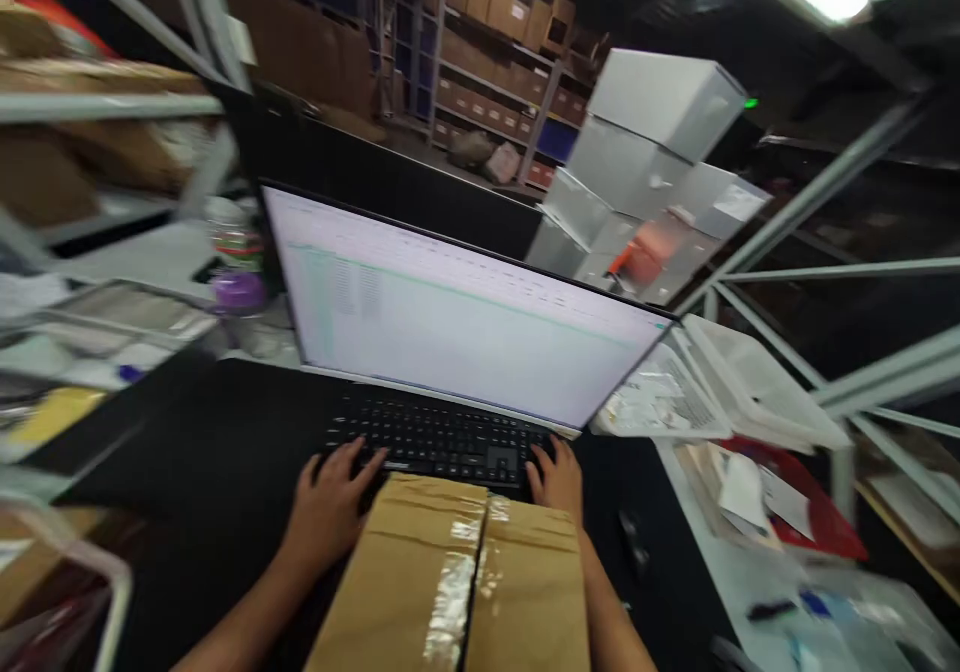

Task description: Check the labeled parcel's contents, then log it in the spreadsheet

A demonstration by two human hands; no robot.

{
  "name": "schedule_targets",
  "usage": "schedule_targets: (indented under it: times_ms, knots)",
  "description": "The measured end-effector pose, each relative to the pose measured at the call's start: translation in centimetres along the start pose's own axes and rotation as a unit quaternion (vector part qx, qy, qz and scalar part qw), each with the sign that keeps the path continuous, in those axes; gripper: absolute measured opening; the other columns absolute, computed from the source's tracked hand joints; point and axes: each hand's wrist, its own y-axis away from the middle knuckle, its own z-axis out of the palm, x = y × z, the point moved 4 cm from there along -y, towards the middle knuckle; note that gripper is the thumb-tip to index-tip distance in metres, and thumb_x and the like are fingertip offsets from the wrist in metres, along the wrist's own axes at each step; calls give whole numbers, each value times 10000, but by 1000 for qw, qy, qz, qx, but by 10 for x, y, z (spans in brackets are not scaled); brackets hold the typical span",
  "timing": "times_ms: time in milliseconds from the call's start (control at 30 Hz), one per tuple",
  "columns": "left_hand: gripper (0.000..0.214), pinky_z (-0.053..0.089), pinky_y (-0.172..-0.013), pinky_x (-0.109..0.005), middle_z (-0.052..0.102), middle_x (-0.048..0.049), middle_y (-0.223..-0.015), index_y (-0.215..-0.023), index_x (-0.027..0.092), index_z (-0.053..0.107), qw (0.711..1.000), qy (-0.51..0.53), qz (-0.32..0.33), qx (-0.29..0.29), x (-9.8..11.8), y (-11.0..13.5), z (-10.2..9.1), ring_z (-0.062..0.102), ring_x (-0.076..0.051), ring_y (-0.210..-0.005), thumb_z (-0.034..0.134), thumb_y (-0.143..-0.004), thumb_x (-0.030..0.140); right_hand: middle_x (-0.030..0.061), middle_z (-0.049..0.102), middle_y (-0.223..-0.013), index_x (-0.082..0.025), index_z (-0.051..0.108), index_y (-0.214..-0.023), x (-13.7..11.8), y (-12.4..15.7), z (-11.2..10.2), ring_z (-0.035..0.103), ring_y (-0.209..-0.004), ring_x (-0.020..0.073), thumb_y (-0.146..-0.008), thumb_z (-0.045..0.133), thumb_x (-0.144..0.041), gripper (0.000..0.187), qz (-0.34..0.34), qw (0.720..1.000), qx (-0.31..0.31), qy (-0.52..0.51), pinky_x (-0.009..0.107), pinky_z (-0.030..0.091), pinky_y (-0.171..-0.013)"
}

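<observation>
Both of my hands rest at a black keyboard (442, 432) below a lit monitor (450, 312) that shows a spreadsheet-like page. My left hand (334, 497) lies on the keyboard's left end, its fingers spread over the keys. At the right end, my right hand (557, 480) has its fingers apart on the number keys. A brown cardboard box (457, 582) with shiny clear tape along its seam sits between my forearms and hides the keyboard's near edge. Neither hand grasps anything.
A black mouse (634, 542) lies right of my right forearm on the black desk mat (202, 462). White trays (765, 377) and a red folder (814, 512) are at the right. Bottles (238, 287) stand left of the monitor; stacked grey boxes (637, 162) rise behind it.
</observation>
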Motion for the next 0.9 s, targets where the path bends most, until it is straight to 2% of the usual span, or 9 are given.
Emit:
schedule_targets:
  times_ms: [67, 167, 300, 367, 433, 533, 667, 900]
  knots:
    - [502, 380, -1145, -606, 610, -159, -1496, -1384, 291, 666, 1000, -22, 8, 4, 4, -3, -6, 597, -356, -1312, 523, -904, 332, 129, 593, -1447, -254, 720, -1273, 6, 3, -4, 490, -1368, 336, -1037, 438, -481, 431, -8, 1000, 6, -2, 603, 358, -1172]
    - [533, 367, -1155, -591, 598, -168, -1508, -1409, 314, 647, 999, -41, 6, 10, 5, -2, -11, 578, -340, -1347, 573, -882, 315, 166, 599, -1424, -207, 687, -1315, 28, 20, -22, 503, -1345, 351, -1033, 367, -591, 574, 5, 999, 49, 17, 593, 361, -1165]
    - [553, 351, -1172, -581, 605, -165, -1502, -1407, 327, 649, 1000, -21, -10, 8, 5, 1, -15, 578, -334, -1355, 633, -855, 310, 261, 591, -1377, -98, 668, -1297, 86, 68, -53, 534, -1297, 419, -987, 331, -655, 722, 90, 989, 93, 78, 604, 413, -1102]
    - [557, 356, -1167, -579, 614, -164, -1494, -1396, 329, 658, 1000, -4, -14, 9, 5, 1, -16, 587, -338, -1343, 667, -839, 338, 278, 578, -1381, -90, 669, -1288, 123, 96, -61, 547, -1278, 458, -944, 330, -707, 784, 149, 979, 97, 102, 636, 427, -1074]
    - [566, 353, -1169, -580, 616, -164, -1492, -1391, 328, 661, 1000, 5, -15, 10, 4, 1, -16, 587, -342, -1341, 691, -828, 368, 270, 576, -1370, -121, 687, -1262, 156, 119, -61, 567, -1258, 473, -876, 371, -779, 826, 195, 973, 91, 86, 640, 465, -1034]
    - [574, 332, -1186, -576, 608, -160, -1501, -1393, 328, 657, 1000, 8, -17, 17, 3, 1, -15, 577, -344, -1349, 701, -823, 379, 218, 583, -1361, -183, 697, -1241, 185, 139, -49, 561, -1301, 440, -812, 442, -798, 791, 205, 977, 55, 29, 593, 496, -1036]
    - [556, 344, -1177, -588, 612, -165, -1493, -1387, 326, 661, 1000, 8, -17, 25, 5, 2, -15, 585, -348, -1336, 686, -833, 367, 214, 552, -1428, -183, 687, -1277, 186, 144, -37, 563, -1311, 440, -797, 453, -771, 794, 208, 976, 48, 34, 596, 498, -1045]
    - [533, 366, -1169, -622, 607, -176, -1496, -1376, 309, 670, 999, 17, -26, 22, 7, 1, -18, 577, -360, -1352, 670, -844, 336, 187, 578, -1427, -198, 706, -1254, 171, 140, -41, 618, -1253, 414, -835, 387, -689, 720, 209, 974, 63, 60, 566, 532, -1022]
